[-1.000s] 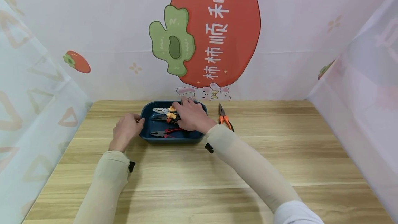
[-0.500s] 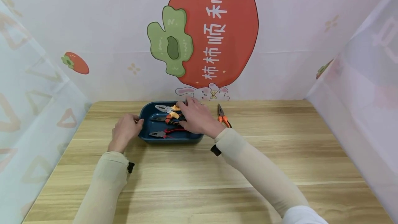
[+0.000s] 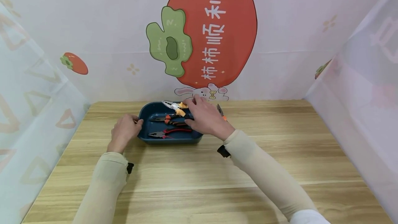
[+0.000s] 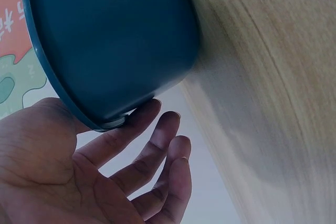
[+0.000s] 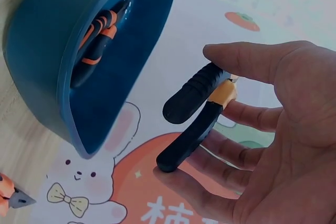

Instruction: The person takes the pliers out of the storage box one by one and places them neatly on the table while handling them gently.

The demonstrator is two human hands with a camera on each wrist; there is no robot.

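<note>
My left hand (image 3: 125, 130) pinches the left end rim of a dark blue tray (image 3: 174, 141), thumb over the edge and fingertips against its outer wall in the left wrist view. My right hand (image 3: 207, 117) grips pliers (image 5: 195, 124) with black and yellow handles, thumb on one handle and fingers along the other. Their silver jaws point left, above the tray's back rim in the head view. Inside the tray lie orange-and-black long-nose pliers (image 3: 174, 121) and, nearer the front, red-handled pliers (image 3: 175, 130).
Another pair of orange-handled pliers (image 3: 220, 109) lies on the wooden table (image 3: 199, 182) just right of the tray, partly hidden behind my right hand. A printed cloth wall (image 3: 273, 68) stands behind the table's back edge, with cloth sides left and right.
My right hand has lifted the black-and-yellow pliers up out of the tray and moved right with them. The left hand has stayed at the tray's rim.
</note>
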